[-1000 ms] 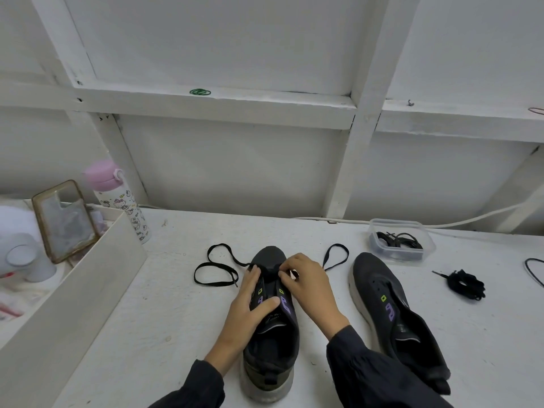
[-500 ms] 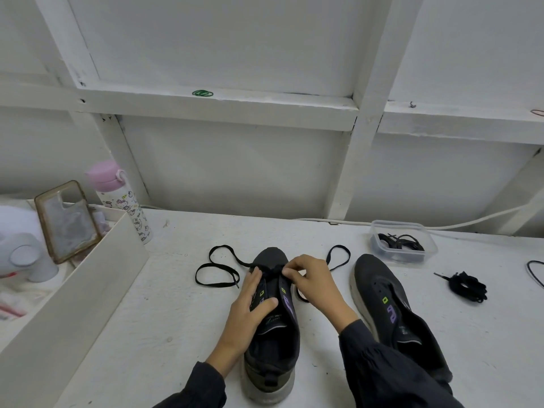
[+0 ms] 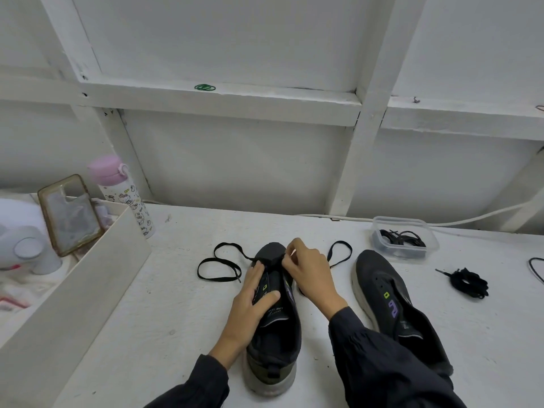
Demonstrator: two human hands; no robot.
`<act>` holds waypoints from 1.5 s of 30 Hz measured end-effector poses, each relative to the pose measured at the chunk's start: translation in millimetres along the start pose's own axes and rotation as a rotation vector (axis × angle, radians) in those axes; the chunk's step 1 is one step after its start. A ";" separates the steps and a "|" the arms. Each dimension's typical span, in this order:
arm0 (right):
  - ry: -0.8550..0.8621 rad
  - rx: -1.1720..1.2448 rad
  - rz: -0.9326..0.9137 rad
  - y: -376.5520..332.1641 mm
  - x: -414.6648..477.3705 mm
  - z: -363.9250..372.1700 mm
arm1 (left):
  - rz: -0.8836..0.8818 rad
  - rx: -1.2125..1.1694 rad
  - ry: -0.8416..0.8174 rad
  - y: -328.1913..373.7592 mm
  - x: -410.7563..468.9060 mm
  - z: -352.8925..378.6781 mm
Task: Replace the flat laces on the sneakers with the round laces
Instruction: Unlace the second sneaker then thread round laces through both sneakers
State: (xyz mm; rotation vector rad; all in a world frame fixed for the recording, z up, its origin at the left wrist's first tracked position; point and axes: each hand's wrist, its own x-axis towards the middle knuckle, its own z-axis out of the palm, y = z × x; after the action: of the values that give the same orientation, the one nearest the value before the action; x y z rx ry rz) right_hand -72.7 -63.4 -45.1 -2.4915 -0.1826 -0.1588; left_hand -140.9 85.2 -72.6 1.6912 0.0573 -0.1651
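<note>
Two grips, one sneaker (image 3: 273, 343): my left hand (image 3: 247, 304) clamps its side, my right hand (image 3: 312, 272) pinches the black lace (image 3: 219, 260); tongue lettering (image 3: 275, 310) illegible.

A white tabletop (image 3: 153, 334) runs back to a white panelled wall braced with timber. At its left rear stands a cartoon-printed bottle (image 3: 126, 201) with a pink lid, just beside a tall-sided white box (image 3: 88, 290). A clear phone case (image 3: 70, 214) leans inside that box. Green rubber bands (image 3: 205, 87) lie on a horizontal beam (image 3: 265, 103). A white cable (image 3: 471, 220) trails along the wall's foot.
</note>
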 end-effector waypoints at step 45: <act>-0.250 0.563 0.240 18.9 8.5 -24.8 | -0.021 0.040 -0.010 2.4 -0.5 0.6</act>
State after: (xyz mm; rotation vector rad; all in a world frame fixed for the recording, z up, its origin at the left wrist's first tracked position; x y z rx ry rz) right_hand -62.9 -92.5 -35.1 -1.9418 -0.0217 0.2716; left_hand -141.1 84.4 -70.2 1.7301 0.0642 -0.1918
